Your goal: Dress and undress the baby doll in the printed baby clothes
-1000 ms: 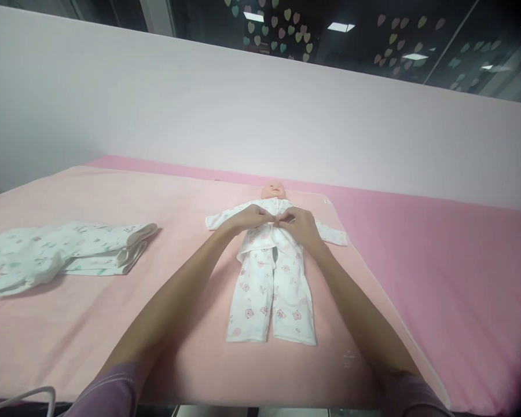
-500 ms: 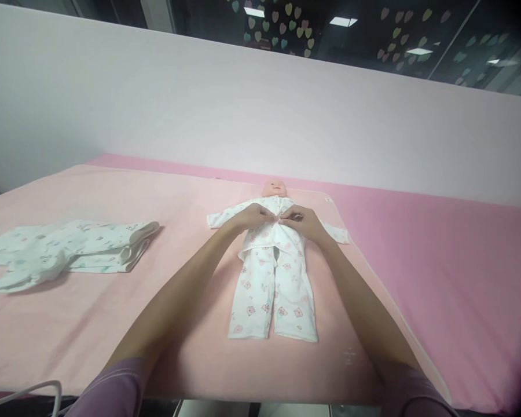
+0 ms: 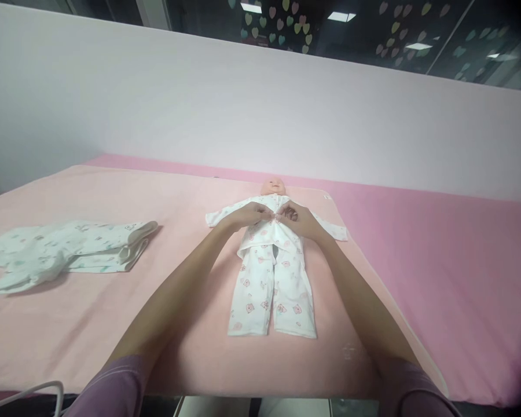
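Note:
A baby doll (image 3: 273, 186) lies on its back, its head toward the wall. It wears a white printed top (image 3: 267, 234) with sleeves spread to both sides, and white trousers (image 3: 249, 295) with pink prints. My left hand (image 3: 252, 214) pinches the front edge of the top at the chest. Close beside it, my right hand (image 3: 298, 219) pinches the same front opening from the other side. The fingertips of both hands nearly meet; any fastener between them is too small to make out.
Folded white printed clothes (image 3: 73, 246) lie at the left on the peach mat (image 3: 178, 191). A brighter pink cover (image 3: 438, 260) stretches to the right. A white wall (image 3: 260, 110) rises behind. A white cable (image 3: 39, 387) curves at the lower left.
My right hand's fingers have curled slightly more and shifted a little at the chest of the top. Both hands stay on the front opening; the view has tilted slightly.

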### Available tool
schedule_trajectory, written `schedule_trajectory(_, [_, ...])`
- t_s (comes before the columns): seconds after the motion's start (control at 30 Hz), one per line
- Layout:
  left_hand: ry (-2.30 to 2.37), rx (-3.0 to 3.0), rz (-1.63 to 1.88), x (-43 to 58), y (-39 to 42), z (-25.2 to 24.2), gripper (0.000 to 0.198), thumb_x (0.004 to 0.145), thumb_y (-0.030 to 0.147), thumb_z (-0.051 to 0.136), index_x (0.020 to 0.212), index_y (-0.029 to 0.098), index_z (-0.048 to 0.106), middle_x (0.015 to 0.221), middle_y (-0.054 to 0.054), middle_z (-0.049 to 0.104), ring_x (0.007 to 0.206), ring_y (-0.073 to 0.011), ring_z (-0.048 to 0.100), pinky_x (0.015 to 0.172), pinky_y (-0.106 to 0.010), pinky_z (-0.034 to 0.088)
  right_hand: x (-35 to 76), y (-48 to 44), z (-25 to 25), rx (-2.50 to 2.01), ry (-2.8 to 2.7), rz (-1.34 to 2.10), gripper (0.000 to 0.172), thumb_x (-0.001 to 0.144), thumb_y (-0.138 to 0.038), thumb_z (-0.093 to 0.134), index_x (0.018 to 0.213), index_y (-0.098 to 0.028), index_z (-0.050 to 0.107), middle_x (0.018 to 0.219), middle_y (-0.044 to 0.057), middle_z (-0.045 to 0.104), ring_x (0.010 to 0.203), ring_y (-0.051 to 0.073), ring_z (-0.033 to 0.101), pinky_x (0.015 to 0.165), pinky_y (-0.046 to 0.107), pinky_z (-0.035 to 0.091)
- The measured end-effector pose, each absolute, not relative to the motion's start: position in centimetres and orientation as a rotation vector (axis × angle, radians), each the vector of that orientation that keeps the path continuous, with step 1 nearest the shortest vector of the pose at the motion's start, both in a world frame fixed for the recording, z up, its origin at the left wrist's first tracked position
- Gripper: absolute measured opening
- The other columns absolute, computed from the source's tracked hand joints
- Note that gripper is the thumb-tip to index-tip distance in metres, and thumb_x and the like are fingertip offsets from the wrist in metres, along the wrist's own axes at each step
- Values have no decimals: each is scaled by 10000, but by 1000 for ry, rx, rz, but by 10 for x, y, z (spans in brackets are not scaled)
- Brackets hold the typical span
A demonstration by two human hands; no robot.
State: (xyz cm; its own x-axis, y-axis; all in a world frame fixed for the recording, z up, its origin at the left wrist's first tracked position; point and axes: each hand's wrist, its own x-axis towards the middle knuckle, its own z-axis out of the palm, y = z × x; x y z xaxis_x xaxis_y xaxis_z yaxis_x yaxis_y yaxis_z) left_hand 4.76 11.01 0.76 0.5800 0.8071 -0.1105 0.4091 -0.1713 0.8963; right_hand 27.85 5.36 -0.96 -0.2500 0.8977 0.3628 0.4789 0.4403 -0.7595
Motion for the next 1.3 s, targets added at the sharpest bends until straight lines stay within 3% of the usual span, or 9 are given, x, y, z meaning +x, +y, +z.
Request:
schedule_trajectory(0.17, [1044, 1865, 560, 52, 105, 8, 343, 770, 449, 818, 987, 192, 748, 829, -18, 612, 707, -154, 511, 614, -273, 355, 285, 54, -9, -1149, -1919, 692, 219, 972, -476, 665, 1037, -271, 706, 1011, 17, 730, 843, 192, 606, 762, 338, 478])
schedule_trajectory(0.53, [974, 1869, 556, 49, 105, 9, 252, 822, 338, 757, 1028, 195, 737, 785, 10, 526, 669, -130, 473, 592, -259, 341, 289, 54, -11, -1147, -1920, 724, 194, 931, -427, 697, 1022, -259, 728, 1092, 28, 734, 853, 177, 595, 798, 335, 500])
schedule_trajectory(0.7, [1070, 1929, 657, 56, 104, 0, 265, 844, 385, 787, 1012, 205, 687, 741, 33, 501, 625, -119, 450, 569, -249, 325, 293, 57, -6, -1223, -1895, 669, 236, 939, -447, 686, 1073, -254, 695, 1104, 41, 722, 851, 183, 620, 791, 341, 524])
schedule_trajectory(0.83, [1220, 1959, 725, 66, 109, 0, 325, 868, 471, 783, 1023, 230, 629, 779, 16, 633, 675, -146, 556, 598, -249, 371, 296, 75, 1, -1309, -1893, 534, 289, 966, -363, 594, 1229, -269, 668, 1128, 57, 685, 824, 189, 614, 816, 371, 537])
schedule_trajectory(0.93, [1293, 1979, 786, 74, 122, 0, 327, 886, 491, 757, 1034, 230, 625, 855, -8, 700, 753, -170, 621, 643, -256, 401, 298, 93, 1, -1316, -2015, 457, 260, 962, -340, 576, 1179, -268, 700, 1099, 64, 674, 854, 208, 606, 857, 396, 524])
schedule_trajectory(1.1, [1264, 1916, 830, 85, 144, -5, 248, 842, 419, 766, 876, 185, 692, 816, -26, 690, 747, -170, 616, 651, -266, 407, 299, 103, -11, -1264, -1890, 489, 189, 954, -417, 637, 1035, -250, 669, 1110, 54, 710, 901, 216, 629, 838, 376, 524])
schedule_trajectory(1.3, [1174, 1749, 787, 85, 150, -4, 180, 776, 309, 751, 688, 167, 682, 615, 19, 535, 592, -121, 464, 591, -277, 324, 288, 104, -24, -1153, -1728, 482, 173, 948, -414, 660, 1008, -253, 673, 1081, 44, 730, 925, 215, 647, 817, 355, 523])
